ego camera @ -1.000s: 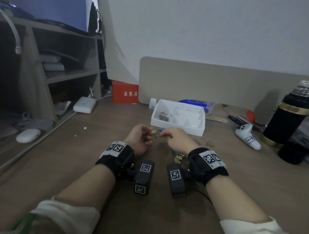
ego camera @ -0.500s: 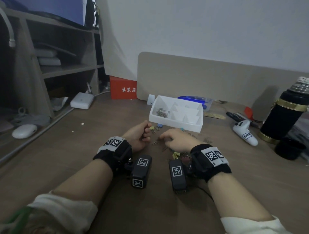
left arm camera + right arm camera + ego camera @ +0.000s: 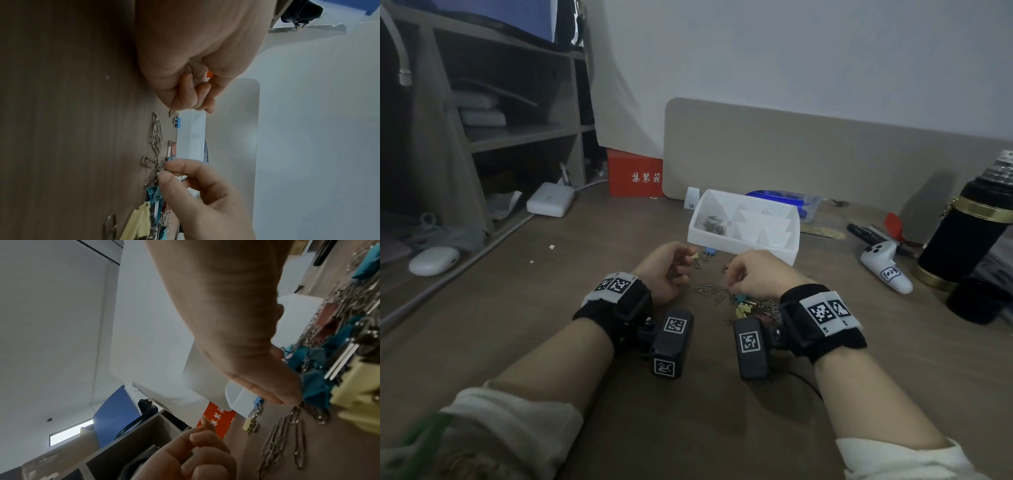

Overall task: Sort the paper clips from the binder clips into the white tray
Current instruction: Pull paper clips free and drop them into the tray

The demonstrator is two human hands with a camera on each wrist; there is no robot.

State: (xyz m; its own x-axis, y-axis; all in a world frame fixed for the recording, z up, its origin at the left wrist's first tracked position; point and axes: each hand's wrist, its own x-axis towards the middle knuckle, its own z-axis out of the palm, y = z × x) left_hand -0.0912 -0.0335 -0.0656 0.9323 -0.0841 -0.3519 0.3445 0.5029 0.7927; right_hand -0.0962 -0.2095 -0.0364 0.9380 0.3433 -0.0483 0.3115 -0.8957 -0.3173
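Sorting is at an early stage, by my reading. White tray (image 3: 743,245) sits at the far side of the desk (image 3: 551,308), just beyond both hands. Its far-left compartment holds a small heap of paper clips (image 3: 714,224); the other compartments look bare from the head view. No binder clips visible in the tray.

Left to do: the mixed pile (image 3: 751,306) near the right wrist, loose silver paper clips (image 3: 710,289) between the hands, and a yellow binder clip (image 3: 697,257) and a blue binder clip (image 3: 709,254) just near of the tray.

Left hand (image 3: 666,270): fingers curled tight; left wrist view shows wire clips bunched inside the fist, so it is holding gathered paper clips.

Right hand (image 3: 755,275): thumb and forefinger pinch a paper clip at the pile's edge, seen only in the left wrist view (image 3: 159,172).

Head view alone shows the tray's contents. Right wrist view alone shows the teal and yellow binder clips tangled with wire.
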